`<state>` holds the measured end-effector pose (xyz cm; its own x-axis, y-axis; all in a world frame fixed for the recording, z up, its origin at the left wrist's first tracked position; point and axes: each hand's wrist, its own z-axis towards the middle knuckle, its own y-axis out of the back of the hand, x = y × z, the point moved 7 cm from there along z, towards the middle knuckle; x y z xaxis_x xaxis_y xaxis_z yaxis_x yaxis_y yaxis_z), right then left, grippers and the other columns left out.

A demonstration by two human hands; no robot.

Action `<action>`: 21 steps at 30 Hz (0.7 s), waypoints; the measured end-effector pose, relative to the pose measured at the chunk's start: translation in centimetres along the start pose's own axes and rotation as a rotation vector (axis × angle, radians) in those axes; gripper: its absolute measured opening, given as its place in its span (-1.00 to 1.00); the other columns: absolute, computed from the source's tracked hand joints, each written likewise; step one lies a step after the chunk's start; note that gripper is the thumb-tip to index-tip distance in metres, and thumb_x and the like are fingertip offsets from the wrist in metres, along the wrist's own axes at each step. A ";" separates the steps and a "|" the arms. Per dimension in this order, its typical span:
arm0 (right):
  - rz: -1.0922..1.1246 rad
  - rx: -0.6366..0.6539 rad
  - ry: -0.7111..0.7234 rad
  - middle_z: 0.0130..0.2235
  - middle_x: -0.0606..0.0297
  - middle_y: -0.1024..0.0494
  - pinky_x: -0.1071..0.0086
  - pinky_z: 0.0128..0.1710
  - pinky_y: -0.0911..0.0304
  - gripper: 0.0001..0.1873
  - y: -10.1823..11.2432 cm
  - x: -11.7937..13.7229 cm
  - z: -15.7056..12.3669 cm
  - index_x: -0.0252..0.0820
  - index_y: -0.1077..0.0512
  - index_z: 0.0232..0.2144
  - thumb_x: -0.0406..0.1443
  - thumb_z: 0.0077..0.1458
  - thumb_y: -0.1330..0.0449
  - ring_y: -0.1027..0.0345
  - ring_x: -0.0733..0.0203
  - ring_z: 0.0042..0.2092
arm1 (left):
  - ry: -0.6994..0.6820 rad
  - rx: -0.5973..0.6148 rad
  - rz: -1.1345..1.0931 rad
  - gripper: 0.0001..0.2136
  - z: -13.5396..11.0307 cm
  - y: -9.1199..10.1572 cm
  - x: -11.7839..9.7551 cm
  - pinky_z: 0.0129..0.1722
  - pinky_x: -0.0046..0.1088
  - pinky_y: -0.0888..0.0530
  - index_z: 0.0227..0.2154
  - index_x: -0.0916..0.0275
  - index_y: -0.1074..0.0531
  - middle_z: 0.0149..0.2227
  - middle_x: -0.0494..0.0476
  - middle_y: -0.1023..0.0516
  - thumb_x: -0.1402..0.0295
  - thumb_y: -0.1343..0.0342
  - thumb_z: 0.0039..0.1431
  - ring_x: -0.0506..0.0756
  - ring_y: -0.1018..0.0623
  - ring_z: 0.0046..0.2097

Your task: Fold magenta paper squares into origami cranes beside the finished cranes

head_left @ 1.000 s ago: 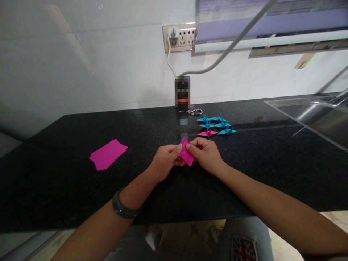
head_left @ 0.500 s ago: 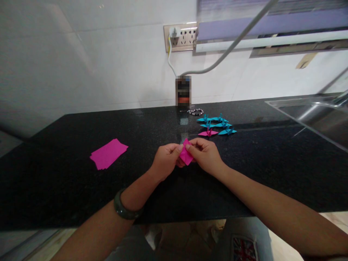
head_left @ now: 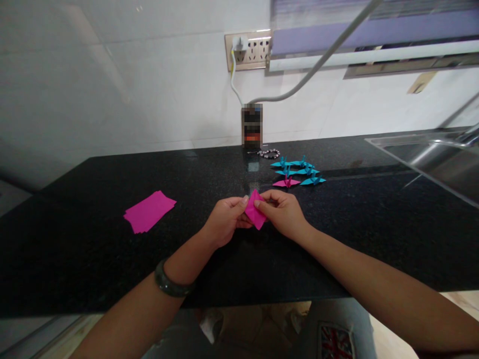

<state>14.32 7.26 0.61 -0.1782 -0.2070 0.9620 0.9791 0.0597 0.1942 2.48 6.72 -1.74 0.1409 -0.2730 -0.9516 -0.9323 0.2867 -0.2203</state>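
Note:
A small pink origami paper [head_left: 256, 213], folded to a diamond shape, is held upright between both hands above the dark counter. My left hand [head_left: 229, 217] pinches its left edge, thumb near the upper left side and fingers behind. My right hand [head_left: 284, 212] grips the right side, with the thumb pressed on the front face. Just beyond the hands sits a pink paper crane [head_left: 286, 182], beside several blue paper cranes [head_left: 309, 171] in rows. To the left lies a stack of pink paper sheets [head_left: 149, 212].
A beaded bracelet [head_left: 269, 154] lies by a blurred upright device [head_left: 252, 125] against the tiled wall. Cables run from there up to a socket panel [head_left: 249, 50] and past it. A metal sink [head_left: 422, 154] is set in the black counter [head_left: 93, 259] at right.
My left hand has shifted slightly left, and its thumb has drawn back toward the paper's edge. More of the paper's front shows. The right hand keeps its grip.

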 end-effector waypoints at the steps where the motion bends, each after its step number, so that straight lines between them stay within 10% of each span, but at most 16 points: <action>1: -0.008 -0.003 -0.001 -0.55 0.34 -0.41 0.48 -0.58 -0.12 -0.86 0.0 0.1 0.0 -0.25 -0.42 -0.49 -0.26 -0.11 -0.16 -0.20 0.37 -0.56 | 0.002 0.003 -0.003 -0.71 0.0 0.0 0.0 -0.56 -0.57 -0.41 -0.45 0.36 -0.39 -0.57 0.10 -0.48 0.17 -0.04 0.04 -0.05 -0.46 -0.57; 21: 0.057 -0.003 -0.070 -0.61 0.38 -0.39 0.50 -0.64 -0.15 -0.83 -0.4 0.5 -0.4 -0.24 -0.38 -0.55 -0.23 -0.10 -0.16 -0.20 0.39 -0.62 | -0.261 -0.185 0.334 -0.77 -0.7 0.3 -2.1 -0.64 -0.57 -0.30 -0.56 0.32 -0.41 -0.69 0.01 -0.40 0.24 -0.08 0.00 -0.05 -0.37 -0.64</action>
<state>13.90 6.73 0.95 -0.1287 -0.1341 0.9826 0.9882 0.0661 0.1385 1.71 6.78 0.38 -0.1204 0.0540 -0.9913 -0.9814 0.1439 0.1270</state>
